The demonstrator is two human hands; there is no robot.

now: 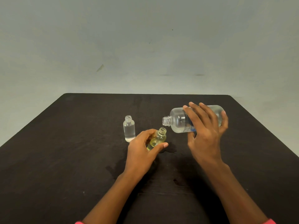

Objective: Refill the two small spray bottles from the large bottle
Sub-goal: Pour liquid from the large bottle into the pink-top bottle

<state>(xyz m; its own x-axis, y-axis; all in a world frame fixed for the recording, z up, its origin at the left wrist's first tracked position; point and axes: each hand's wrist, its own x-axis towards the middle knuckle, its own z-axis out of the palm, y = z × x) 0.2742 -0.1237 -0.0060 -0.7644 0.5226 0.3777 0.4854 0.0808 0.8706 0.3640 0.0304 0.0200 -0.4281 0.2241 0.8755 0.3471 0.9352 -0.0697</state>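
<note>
My right hand grips the large clear bottle, held almost on its side above the table with its uncapped mouth pointing left. Just below and left of that mouth is a small yellowish bottle, uncapped and leaning right, with my left hand wrapped around its lower part. A second small clear bottle stands upright and uncapped to the left, apart from both hands, with clear liquid inside. No stream of liquid shows between the large bottle and the yellowish one.
The dark table carries wet patches beside the yellowish bottle and nearer to me. A plain pale wall rises behind the table's far edge. No caps or spray heads are in sight.
</note>
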